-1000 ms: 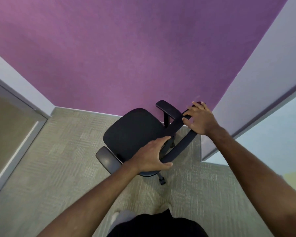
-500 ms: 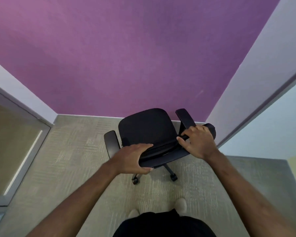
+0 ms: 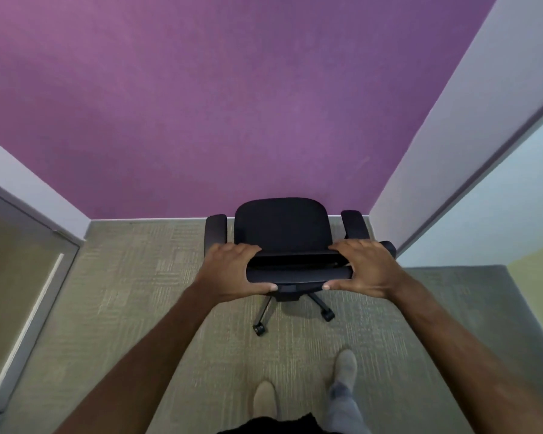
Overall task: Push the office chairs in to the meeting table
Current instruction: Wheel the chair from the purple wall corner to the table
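Observation:
A black office chair point(image 3: 282, 227) with two armrests and castors stands on the carpet, its seat facing the purple wall. I look down on the top of its backrest. My left hand point(image 3: 232, 272) grips the left end of the backrest top, fingers over the front and thumb behind. My right hand point(image 3: 362, 270) grips the right end the same way. No meeting table is in view.
The purple wall point(image 3: 232, 104) rises just beyond the chair. A pale wall corner point(image 3: 452, 151) juts in at the right, a glass door frame point(image 3: 29, 277) stands at the left. My feet point(image 3: 345, 368) are on the beige carpet behind the chair.
The chair has swung round from a slanted pose until it faces the wall squarely. Both hands stayed on the backrest and now sit level at its two ends.

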A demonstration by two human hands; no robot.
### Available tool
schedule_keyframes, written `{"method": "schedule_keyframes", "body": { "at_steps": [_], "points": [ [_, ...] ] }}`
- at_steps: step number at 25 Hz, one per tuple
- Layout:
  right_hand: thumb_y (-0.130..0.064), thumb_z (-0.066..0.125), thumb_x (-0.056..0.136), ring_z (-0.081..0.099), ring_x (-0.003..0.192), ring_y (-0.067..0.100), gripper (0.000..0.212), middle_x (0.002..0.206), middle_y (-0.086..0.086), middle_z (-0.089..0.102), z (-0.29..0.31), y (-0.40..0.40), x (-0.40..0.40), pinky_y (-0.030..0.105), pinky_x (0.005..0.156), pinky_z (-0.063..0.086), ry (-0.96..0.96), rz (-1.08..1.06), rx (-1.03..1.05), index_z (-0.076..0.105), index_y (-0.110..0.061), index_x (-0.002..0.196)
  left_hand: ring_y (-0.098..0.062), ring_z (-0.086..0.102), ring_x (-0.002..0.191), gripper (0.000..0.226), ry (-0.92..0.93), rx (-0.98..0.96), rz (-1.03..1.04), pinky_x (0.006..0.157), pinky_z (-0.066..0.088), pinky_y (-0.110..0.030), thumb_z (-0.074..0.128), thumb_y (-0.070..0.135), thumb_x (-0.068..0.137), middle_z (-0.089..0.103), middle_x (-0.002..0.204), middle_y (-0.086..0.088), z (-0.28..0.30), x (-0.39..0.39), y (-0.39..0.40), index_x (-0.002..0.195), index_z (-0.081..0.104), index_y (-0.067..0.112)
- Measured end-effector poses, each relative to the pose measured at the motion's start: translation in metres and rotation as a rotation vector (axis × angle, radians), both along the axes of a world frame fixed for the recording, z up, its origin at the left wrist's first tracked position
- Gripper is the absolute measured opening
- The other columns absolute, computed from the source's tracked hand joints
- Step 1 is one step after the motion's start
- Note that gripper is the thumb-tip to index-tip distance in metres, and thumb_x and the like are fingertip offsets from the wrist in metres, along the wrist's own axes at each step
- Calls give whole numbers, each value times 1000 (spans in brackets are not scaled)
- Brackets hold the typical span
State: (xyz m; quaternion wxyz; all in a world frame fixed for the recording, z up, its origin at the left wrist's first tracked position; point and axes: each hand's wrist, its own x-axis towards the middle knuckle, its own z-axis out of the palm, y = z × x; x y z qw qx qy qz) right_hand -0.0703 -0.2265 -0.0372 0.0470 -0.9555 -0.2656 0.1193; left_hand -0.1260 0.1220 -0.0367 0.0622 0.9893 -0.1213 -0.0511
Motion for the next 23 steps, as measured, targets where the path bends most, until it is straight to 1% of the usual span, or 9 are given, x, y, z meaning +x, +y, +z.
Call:
{"method": "schedule_keyframes", "body": {
  "at_steps": [1,2,4,6,9,14,18,20,23],
  "points": [
    [-116,23,61,48,148,23,133,164,-2,48,1,4,-3,48,125,35,1,2,-27,41,-29,161,-22,60,127,123,-8,15,8,104,40,-43,20,111,63,63,144,5,0,0,3,149,52,29],
    [-116,24,58,49,148,24,136,164,-2,49,2,9,-5,47,124,36,-13,-5,-48,40,-29,161,-23,60,126,126,-10,29,11,104,40,-44,16,112,61,63,143,4,1,0,4,148,52,28],
    [-116,25,58,59,136,25,133,153,-1,60,2,15,-9,46,117,42,-69,-41,-69,44,-30,157,-25,62,121,127,-23,53,6,102,43,-44,14,112,61,67,137,2,1,0,5,145,55,26],
    [-116,25,59,65,125,25,127,138,-1,70,-1,20,-14,44,111,45,-135,-70,-87,53,-31,149,-25,65,112,120,-60,78,-19,97,46,-42,20,110,64,71,126,2,0,-1,7,140,58,24],
    [-116,29,60,69,114,25,118,125,-2,75,-6,27,-29,45,105,49,-209,-109,-58,63,-32,135,-25,67,104,113,-102,110,-46,92,46,-40,25,107,68,73,115,0,0,-6,13,133,61,22],
    [-115,29,63,73,99,25,112,106,0,79,-7,38,-73,42,95,53,-285,-155,-17,71,-29,121,-25,66,102,123,-95,134,-93,92,45,-42,12,110,63,72,112,0,3,-26,19,131,62,20],
    [-115,29,63,73,101,23,113,107,-1,79,-2,28,-121,42,97,52,-268,-206,-4,71,-29,123,-24,67,96,116,-112,150,-138,89,47,-41,21,109,65,72,106,1,2,-55,5,126,63,20],
    [-115,29,63,73,102,22,113,108,-2,79,1,21,-150,41,96,52,-283,-237,5,72,-29,123,-24,67,93,114,-112,147,-168,87,47,-40,21,108,65,71,103,1,3,-73,-4,123,64,20],
    [-113,35,63,72,102,23,108,106,-2,78,2,16,-200,40,95,51,-287,-287,-19,72,-30,120,-25,67,94,110,-101,134,-233,88,49,-41,23,107,66,71,104,1,4,-106,-11,119,63,20]
  ]
}}
